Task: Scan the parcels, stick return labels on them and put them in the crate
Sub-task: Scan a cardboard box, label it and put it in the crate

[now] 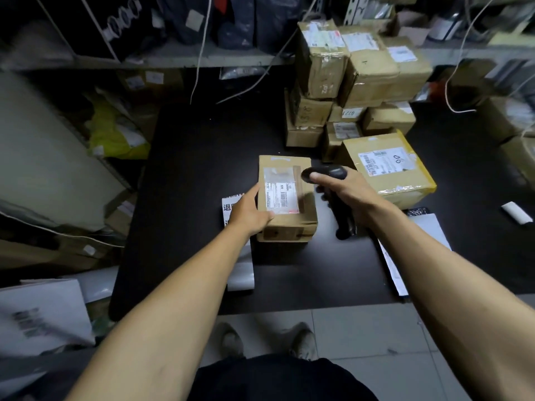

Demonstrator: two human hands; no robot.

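A small cardboard parcel (285,198) lies flat near the middle of the black bench (197,157), its white shipping label (279,195) facing up under clear tape. The left hand (250,211) holds it at its left edge — thumb on the top face by the label, the other fingers (254,191) laid along the side wall. The right hand (346,195) is wrapped round a black handheld scanner (325,172), fingers clamped on its grip, thumb on top; the scanner's head hangs just over the parcel's right edge, pointing toward the label.

Under the left wrist a sheet of white return labels (231,205) with bold printed characters lies on the bench, partly hidden by hand and parcel. Just right of the scanner sits a larger parcel (388,166) sealed with yellow tape, "90" handwritten on its label. Behind it a stack of brown boxes (356,79) rises against the shelving (179,57) — several labelled, some with scrawled numbers. White papers (417,227) lie under the right forearm, and a small white roll-like thing (516,212) sits far right. Below the bench edge, grey floor tiles (362,328) and two shoes (302,340) show.
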